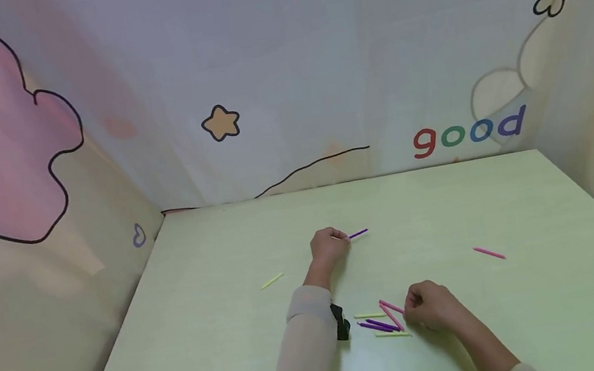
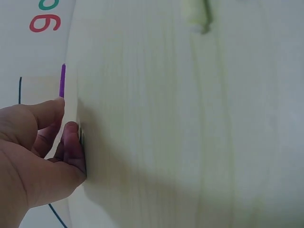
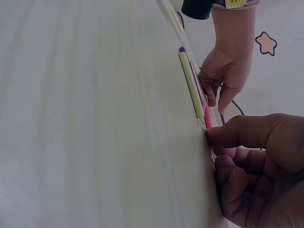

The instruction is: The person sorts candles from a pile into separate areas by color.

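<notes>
My left hand point(image 1: 331, 245) is stretched out over the far middle of the table. Its thumb and fingers pinch one end of a thin purple stick point(image 2: 62, 80), whose other end points away to the right. Nearer to me, my right hand point(image 1: 430, 306) is at the right side of a small pile of sticks. Its fingertips pinch the end of a pink stick point(image 1: 391, 306). A second pink stick point(image 1: 392, 316) meets it at an angle. Two purple sticks point(image 1: 379, 325) lie beside them, between a yellow-green stick point(image 1: 369, 315) and another yellow-green stick point(image 1: 392, 335).
On the pale green table point(image 1: 212, 349), a lone yellow stick point(image 1: 272, 281) lies left of my left forearm. Farther right lies a separate pink stick point(image 1: 489, 253). A printed curtain wall point(image 1: 283, 86) rises behind the table. A black device point(image 1: 341, 322) is strapped at my left wrist.
</notes>
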Motion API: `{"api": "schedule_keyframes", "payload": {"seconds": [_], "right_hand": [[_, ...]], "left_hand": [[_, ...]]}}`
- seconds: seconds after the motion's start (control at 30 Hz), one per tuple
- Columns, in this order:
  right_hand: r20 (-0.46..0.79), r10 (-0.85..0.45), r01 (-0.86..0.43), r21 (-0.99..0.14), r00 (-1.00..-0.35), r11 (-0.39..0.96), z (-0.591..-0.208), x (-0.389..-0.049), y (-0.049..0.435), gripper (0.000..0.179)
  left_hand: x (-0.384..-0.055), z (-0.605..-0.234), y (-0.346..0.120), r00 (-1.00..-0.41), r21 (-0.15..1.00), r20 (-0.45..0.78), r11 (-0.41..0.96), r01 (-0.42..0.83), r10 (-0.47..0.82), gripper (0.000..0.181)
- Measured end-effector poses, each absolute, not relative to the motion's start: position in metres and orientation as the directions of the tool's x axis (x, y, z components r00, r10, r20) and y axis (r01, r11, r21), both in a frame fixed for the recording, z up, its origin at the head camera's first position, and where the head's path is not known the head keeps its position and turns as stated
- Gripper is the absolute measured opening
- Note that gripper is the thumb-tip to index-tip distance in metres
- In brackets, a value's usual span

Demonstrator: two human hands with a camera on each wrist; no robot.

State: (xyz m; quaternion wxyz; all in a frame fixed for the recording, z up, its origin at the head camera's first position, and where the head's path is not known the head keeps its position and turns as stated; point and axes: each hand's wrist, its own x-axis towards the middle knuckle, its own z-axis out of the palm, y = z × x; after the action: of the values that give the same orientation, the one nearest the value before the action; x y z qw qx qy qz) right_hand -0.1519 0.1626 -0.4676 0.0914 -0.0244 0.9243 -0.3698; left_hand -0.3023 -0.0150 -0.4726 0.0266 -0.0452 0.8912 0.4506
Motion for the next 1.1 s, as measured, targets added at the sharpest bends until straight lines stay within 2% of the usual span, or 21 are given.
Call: {"api": "schedule_keyframes", "payload": {"seconds": [0.43, 0.67, 0.8, 0.93, 1.1], "right_hand": [[-0.173, -0.112, 0.043, -0.701, -0.978, 0.712, -0.467, -0.15, 0.16, 0.01], [-0.167, -0.117, 0.032, -0.691, -0.979, 0.722, -0.465, -0.151, 0.161, 0.01], [-0.158, -0.132, 0.015, -0.695, -0.979, 0.719, -0.466, -0.152, 0.161, 0.01], [-0.158, -0.135, 0.011, -0.69, -0.978, 0.724, -0.465, -0.153, 0.16, 0.01], [-0.176, -0.126, 0.028, -0.68, -0.976, 0.733, -0.463, -0.153, 0.161, 0.01]], "left_hand": [[-0.303, -0.481, -0.009, -0.993, 0.707, -0.083, 0.698, -0.117, -0.082, 0.003], [-0.301, -0.478, -0.008, -0.994, 0.722, -0.079, 0.682, -0.113, -0.081, 0.004], [-0.299, -0.477, -0.012, -0.992, 0.77, -0.091, 0.625, -0.125, -0.086, 0.005], [-0.296, -0.47, -0.019, -0.995, 0.819, -0.076, 0.565, -0.098, -0.062, 0.015], [-0.289, -0.459, -0.022, -0.999, 0.82, -0.052, 0.571, -0.036, 0.011, 0.024]]}}
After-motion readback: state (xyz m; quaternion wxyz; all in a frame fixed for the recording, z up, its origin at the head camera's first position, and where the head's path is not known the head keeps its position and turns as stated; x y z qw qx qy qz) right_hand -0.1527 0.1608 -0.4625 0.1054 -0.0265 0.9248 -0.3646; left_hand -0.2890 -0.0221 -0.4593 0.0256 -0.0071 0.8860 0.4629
